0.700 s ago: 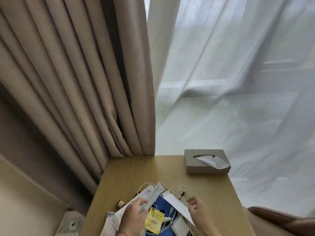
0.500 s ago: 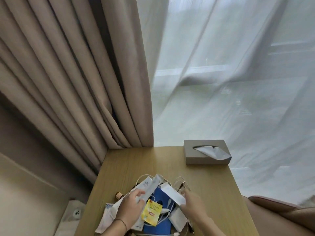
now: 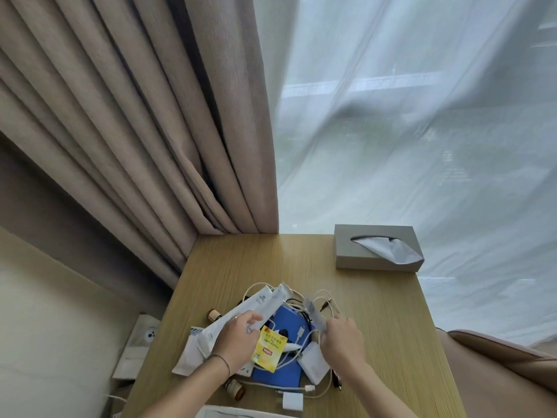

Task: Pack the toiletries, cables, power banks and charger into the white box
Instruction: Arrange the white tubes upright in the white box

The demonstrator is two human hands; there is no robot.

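While left hand point(image 3: 238, 339) grips, white sachet point(image 3: 241, 319) points up-right.

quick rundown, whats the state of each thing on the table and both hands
left hand: grips long white sachets
right hand: pinches a blurred white packet
yellow tea bag: lying flat on the pile
white cables: loose, tangled
white charger: lying flat on table
tissue box: tissue poking out

Yellow tea sachet point(image 3: 269, 350), blue power bank point(image 3: 287, 322), white cables point(image 3: 297, 356), grey tissue box point(image 3: 358, 251)

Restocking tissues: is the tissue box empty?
Not empty: a white tissue sticks out of the slot of the grey tissue box on the table.
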